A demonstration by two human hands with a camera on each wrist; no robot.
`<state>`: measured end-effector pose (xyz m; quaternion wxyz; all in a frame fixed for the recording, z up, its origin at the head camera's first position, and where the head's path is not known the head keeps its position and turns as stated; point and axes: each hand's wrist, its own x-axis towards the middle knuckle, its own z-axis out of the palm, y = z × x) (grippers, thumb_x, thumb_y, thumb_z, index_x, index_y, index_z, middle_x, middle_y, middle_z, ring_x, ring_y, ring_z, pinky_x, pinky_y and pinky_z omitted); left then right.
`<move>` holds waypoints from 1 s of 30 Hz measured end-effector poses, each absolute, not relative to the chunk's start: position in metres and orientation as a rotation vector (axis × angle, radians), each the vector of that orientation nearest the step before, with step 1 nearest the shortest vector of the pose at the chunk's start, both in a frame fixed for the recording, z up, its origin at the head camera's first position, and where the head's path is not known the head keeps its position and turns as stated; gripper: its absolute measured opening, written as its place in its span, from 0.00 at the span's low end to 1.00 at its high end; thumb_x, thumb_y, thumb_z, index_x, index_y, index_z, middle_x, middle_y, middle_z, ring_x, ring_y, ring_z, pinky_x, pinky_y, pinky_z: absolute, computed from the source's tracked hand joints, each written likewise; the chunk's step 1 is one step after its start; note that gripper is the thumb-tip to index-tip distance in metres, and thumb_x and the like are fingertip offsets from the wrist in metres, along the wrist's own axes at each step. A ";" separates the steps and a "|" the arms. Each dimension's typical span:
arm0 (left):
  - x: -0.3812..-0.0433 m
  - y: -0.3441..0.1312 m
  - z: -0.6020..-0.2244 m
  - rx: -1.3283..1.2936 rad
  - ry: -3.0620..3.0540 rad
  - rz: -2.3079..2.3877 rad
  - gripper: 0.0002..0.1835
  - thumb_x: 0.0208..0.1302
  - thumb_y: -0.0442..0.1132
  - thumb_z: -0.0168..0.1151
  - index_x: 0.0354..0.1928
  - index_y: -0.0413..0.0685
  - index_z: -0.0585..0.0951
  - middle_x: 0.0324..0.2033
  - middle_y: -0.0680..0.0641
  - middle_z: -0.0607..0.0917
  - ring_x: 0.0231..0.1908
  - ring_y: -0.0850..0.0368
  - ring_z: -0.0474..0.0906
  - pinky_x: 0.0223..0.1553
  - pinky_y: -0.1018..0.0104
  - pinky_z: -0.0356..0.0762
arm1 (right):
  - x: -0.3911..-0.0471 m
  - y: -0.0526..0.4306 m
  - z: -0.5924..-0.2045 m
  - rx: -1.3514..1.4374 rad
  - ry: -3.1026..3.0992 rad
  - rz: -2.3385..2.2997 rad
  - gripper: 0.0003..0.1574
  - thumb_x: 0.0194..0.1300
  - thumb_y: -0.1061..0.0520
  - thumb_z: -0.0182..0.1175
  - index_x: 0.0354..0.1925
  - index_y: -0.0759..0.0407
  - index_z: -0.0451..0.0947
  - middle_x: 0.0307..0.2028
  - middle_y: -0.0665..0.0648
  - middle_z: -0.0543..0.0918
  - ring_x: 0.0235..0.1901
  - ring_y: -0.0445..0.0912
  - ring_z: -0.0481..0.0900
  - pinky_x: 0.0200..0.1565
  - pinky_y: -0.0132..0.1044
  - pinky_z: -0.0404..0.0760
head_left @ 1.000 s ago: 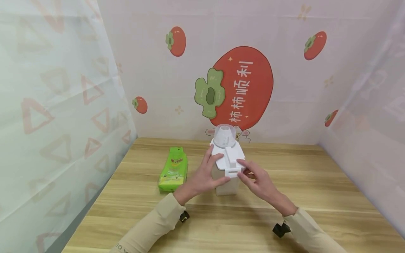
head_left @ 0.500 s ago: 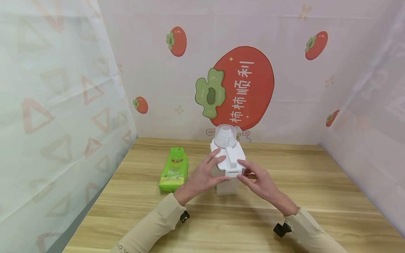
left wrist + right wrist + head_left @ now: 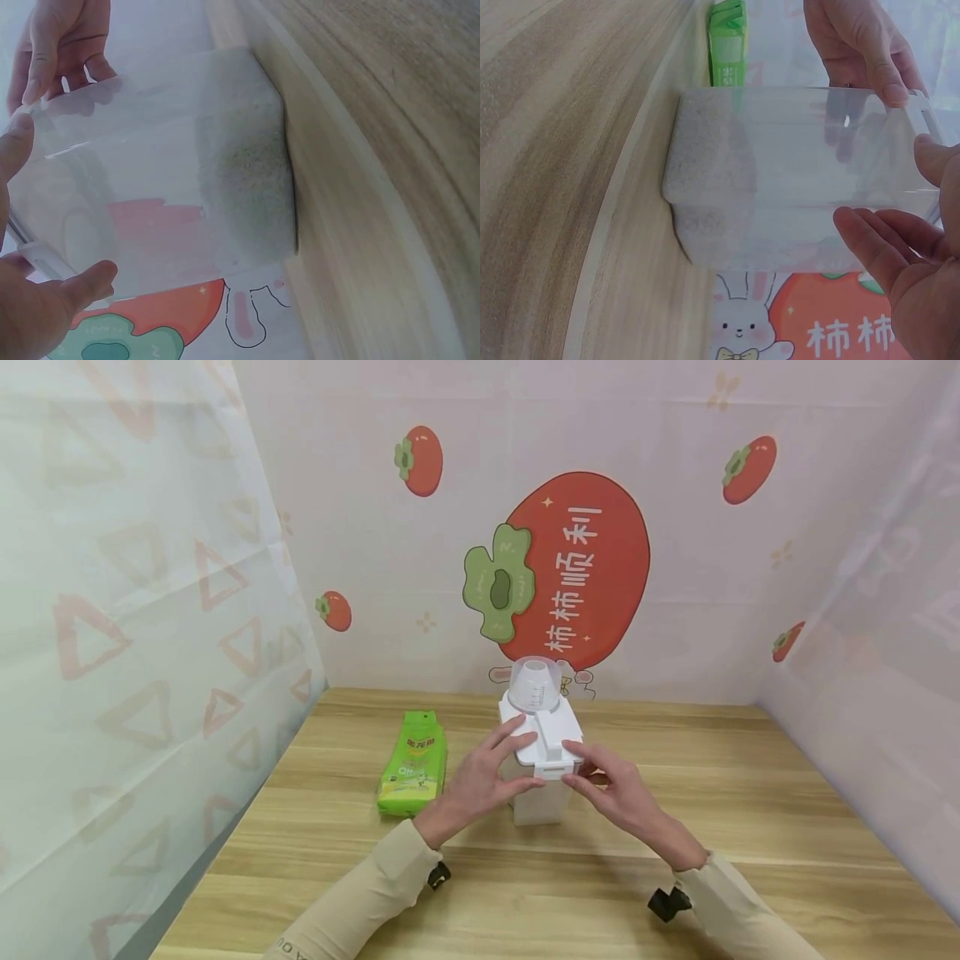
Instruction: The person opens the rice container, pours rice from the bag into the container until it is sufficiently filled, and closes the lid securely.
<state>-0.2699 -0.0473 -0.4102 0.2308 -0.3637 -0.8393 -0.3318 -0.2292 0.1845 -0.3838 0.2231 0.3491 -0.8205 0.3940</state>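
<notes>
A clear storage container with a white lid stands upright on the wooden table. White grains, looking like rice, fill its bottom part. On the back of the lid sits a clear measuring cup. My left hand holds the container's top from the left, fingertips on the lid and thumb by the front latch. From the right, my right hand grips the lid's front corner, thumb at the latch; in the right wrist view its other fingers lie along the container's side.
A green packet with printed lettering lies on the table left of the container. Behind the table hangs a pale cloth backdrop with persimmon prints. Similar cloths hang at both sides.
My left fingertips have shifted slightly on the lid, and the front latch now sits a little closer against the container. Container and packet stay where they were.
</notes>
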 end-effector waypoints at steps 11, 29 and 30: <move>-0.271 -0.047 -0.412 -0.997 -2.291 -0.916 0.33 0.55 0.52 0.72 0.63 0.52 0.74 0.70 0.46 0.68 0.65 0.48 0.73 0.58 0.61 0.77 | -0.231 0.185 -0.383 0.954 -2.269 1.070 0.29 0.52 0.73 0.69 0.54 0.69 0.77 0.29 0.55 0.80 0.26 0.42 0.78 0.28 0.35 0.85; -0.269 -0.045 -0.417 -0.995 -2.245 -0.861 0.29 0.64 0.53 0.65 0.64 0.49 0.72 0.70 0.41 0.66 0.65 0.44 0.72 0.60 0.52 0.76 | -0.239 0.194 -0.383 1.045 -2.235 1.074 0.30 0.49 0.75 0.69 0.53 0.72 0.77 0.33 0.58 0.83 0.28 0.43 0.79 0.29 0.34 0.84; -0.269 -0.046 -0.417 -0.997 -2.241 -0.873 0.28 0.65 0.52 0.63 0.63 0.48 0.72 0.70 0.40 0.66 0.65 0.44 0.71 0.60 0.51 0.76 | -0.240 0.194 -0.383 1.045 -2.238 1.074 0.30 0.49 0.75 0.69 0.53 0.72 0.77 0.33 0.58 0.83 0.28 0.43 0.79 0.29 0.34 0.84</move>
